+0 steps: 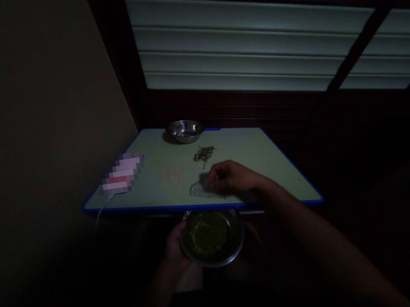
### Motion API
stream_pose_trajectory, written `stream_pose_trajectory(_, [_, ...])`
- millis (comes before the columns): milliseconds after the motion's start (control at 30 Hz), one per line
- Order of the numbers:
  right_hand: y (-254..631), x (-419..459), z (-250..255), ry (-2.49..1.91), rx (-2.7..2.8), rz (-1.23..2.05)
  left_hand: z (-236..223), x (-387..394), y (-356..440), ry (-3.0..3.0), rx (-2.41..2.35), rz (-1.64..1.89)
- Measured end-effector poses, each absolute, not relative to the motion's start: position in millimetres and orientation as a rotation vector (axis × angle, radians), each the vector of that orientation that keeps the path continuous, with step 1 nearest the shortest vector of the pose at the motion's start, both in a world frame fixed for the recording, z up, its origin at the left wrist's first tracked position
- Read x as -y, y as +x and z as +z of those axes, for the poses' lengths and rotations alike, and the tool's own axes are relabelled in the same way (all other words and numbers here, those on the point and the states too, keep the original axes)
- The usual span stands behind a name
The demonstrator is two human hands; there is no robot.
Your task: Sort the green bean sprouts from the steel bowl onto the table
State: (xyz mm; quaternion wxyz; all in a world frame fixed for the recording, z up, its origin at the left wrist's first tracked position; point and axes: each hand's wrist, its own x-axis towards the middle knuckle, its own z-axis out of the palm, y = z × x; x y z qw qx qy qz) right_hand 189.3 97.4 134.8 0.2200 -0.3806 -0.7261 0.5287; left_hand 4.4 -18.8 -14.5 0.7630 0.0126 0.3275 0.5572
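Note:
Below the table's front edge, my left hand (177,247) grips the rim of a steel bowl (237,238). Small green beans (205,233) lie inside that bowl. My right hand (229,176) is over the near part of the table, its fingers curled together; whatever is in them, if anything, is hidden. Close beside those fingers a clear, rounded shape (198,190) shows on the tabletop, too dim to name. Past my right hand sits a small loose pile of green beans (204,154). Left of it is a faint pale scatter of bits (172,175).
A second steel bowl (185,132) stands at the far edge of the pale, blue-rimmed table (249,141). On the left lies a blurred-out pink and white object (123,173) with a white cable (100,212). Behind are a wall and dark-framed slatted panels (234,41).

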Motion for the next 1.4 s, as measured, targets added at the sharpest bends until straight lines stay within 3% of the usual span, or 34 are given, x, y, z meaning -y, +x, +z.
stream_pose_trajectory(167, [192.5, -151.2, 138.8, -1.089, 1.729, 1.149, -16.4, 18.5, 3.5, 0.026, -0.723, 1.213])
stream_pose_trajectory(400, [200.5, -181.3, 107.1, -1.178, 1.591, 0.837, -11.8, 20.5, 2.8, 0.017, -0.774, 1.209])
stream_pose_trajectory(967, [203.1, -178.8, 91.4, -1.298, 1.745, 0.557, -10.0, 20.2, -0.2, 0.038, -0.702, 1.212])
stream_pose_trajectory(1400, [198.1, -175.3, 91.4, -1.187, 1.792, 0.693, -18.7, 18.1, -2.4, 0.039, -0.637, 1.211])
